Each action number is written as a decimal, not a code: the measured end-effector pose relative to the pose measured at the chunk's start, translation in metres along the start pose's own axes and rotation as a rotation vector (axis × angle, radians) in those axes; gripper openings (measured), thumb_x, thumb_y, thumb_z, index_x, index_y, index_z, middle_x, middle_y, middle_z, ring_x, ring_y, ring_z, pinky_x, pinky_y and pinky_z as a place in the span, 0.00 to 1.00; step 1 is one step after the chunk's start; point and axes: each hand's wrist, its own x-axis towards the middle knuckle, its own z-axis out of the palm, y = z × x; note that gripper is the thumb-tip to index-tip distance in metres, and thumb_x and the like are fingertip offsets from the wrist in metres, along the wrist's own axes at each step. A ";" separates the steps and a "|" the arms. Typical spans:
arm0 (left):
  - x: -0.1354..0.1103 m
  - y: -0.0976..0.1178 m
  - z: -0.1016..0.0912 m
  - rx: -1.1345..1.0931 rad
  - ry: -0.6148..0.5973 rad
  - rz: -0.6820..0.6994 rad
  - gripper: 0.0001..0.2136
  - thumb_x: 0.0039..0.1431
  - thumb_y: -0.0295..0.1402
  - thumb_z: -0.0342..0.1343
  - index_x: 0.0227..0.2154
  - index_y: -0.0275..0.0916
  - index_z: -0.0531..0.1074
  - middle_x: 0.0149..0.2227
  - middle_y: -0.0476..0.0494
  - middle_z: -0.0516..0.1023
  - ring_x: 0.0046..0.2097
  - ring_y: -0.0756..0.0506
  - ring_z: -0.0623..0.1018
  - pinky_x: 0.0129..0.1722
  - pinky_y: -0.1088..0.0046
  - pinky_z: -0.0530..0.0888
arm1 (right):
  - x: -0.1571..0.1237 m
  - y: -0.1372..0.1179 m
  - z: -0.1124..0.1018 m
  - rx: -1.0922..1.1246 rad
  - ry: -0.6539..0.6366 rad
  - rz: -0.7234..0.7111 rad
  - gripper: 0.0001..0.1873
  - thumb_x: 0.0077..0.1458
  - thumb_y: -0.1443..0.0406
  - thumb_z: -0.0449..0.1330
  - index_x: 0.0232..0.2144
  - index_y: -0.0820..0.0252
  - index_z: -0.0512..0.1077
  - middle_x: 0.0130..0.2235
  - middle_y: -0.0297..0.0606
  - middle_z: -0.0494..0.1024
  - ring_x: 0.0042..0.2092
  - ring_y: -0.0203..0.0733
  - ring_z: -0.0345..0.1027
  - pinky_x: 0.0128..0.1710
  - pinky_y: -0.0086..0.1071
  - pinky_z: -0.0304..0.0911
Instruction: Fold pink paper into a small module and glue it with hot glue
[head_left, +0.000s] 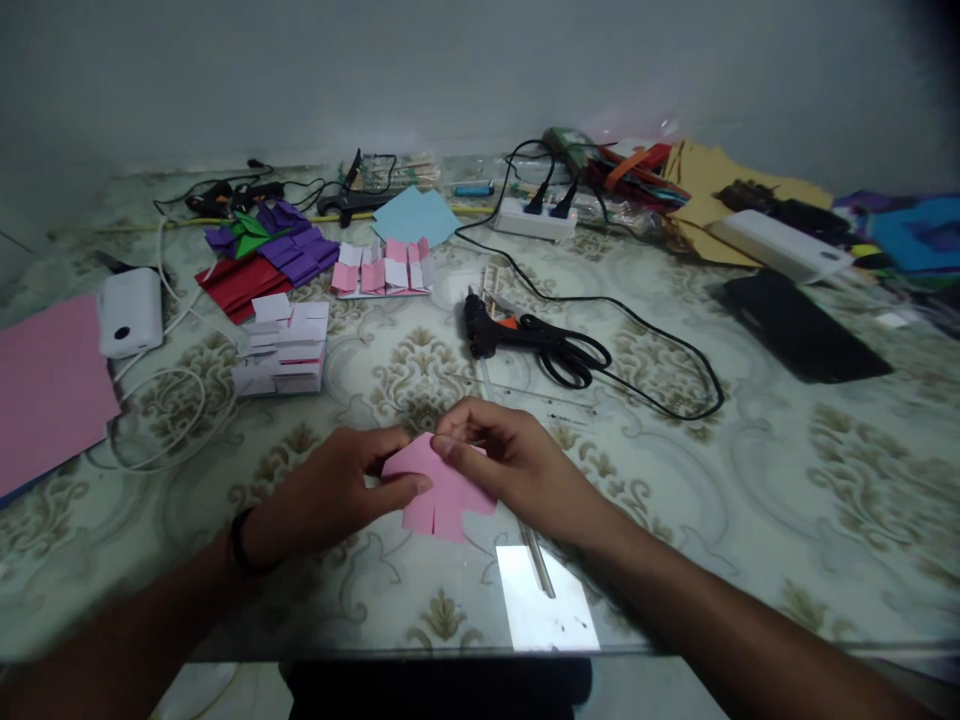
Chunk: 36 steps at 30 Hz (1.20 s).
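Observation:
A piece of pink paper [442,495] with slits cut into its near edge is held up over the table between both hands. My left hand [352,475] pinches its left side, the thumb lying across the front. At the top and right, my right hand [502,450] grips the same paper between thumb and fingers. Beyond the hands lies a black glue gun [484,330], beside black-handled scissors [566,350]. A clear ruler [540,395] rests flat just past my right hand.
Folded white-and-pink paper pieces [281,345] sit at left, near a white power bank [131,312] and pink sheets [52,390]. A power strip [535,218] stands behind, its black cable looping right. A dark phone-like slab [806,325] lies at right. The table's front edge [420,655] is close.

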 end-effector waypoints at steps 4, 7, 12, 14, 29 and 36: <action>0.000 -0.008 0.000 -0.047 0.090 -0.059 0.11 0.64 0.38 0.60 0.28 0.39 0.73 0.25 0.53 0.69 0.29 0.49 0.67 0.27 0.74 0.62 | 0.002 0.000 -0.003 -0.002 -0.014 0.069 0.12 0.64 0.56 0.69 0.37 0.58 0.76 0.33 0.31 0.75 0.32 0.35 0.66 0.31 0.30 0.60; 0.000 -0.013 -0.002 -0.131 0.134 -0.065 0.09 0.64 0.40 0.62 0.35 0.39 0.77 0.30 0.52 0.74 0.32 0.48 0.71 0.29 0.75 0.66 | 0.003 0.000 -0.006 0.019 -0.035 0.131 0.16 0.60 0.54 0.73 0.34 0.58 0.74 0.30 0.29 0.73 0.30 0.35 0.66 0.30 0.30 0.61; 0.000 -0.013 -0.003 -0.108 0.124 -0.058 0.12 0.66 0.42 0.61 0.31 0.39 0.73 0.28 0.54 0.69 0.30 0.50 0.67 0.27 0.76 0.64 | 0.003 -0.001 -0.007 0.060 -0.043 0.164 0.22 0.56 0.50 0.76 0.32 0.58 0.73 0.26 0.26 0.69 0.27 0.34 0.60 0.28 0.30 0.57; 0.000 -0.013 -0.003 -0.055 0.140 -0.089 0.16 0.67 0.43 0.59 0.27 0.39 0.69 0.25 0.55 0.63 0.28 0.50 0.63 0.25 0.76 0.59 | 0.003 -0.001 -0.007 0.051 -0.065 0.160 0.22 0.57 0.49 0.75 0.31 0.58 0.74 0.26 0.26 0.68 0.28 0.34 0.58 0.28 0.30 0.54; -0.001 -0.010 -0.001 -0.178 0.106 -0.095 0.11 0.65 0.42 0.64 0.41 0.39 0.81 0.31 0.50 0.80 0.31 0.48 0.74 0.30 0.74 0.68 | 0.000 0.003 -0.006 -0.120 -0.067 0.120 0.17 0.62 0.53 0.70 0.30 0.59 0.75 0.27 0.29 0.69 0.29 0.35 0.59 0.28 0.30 0.53; -0.003 -0.005 0.000 -0.133 0.198 -0.037 0.08 0.65 0.37 0.62 0.32 0.39 0.80 0.23 0.55 0.75 0.26 0.52 0.71 0.27 0.77 0.66 | -0.002 0.002 -0.008 -0.111 -0.063 0.076 0.14 0.63 0.57 0.70 0.31 0.59 0.76 0.26 0.29 0.72 0.29 0.34 0.61 0.27 0.29 0.54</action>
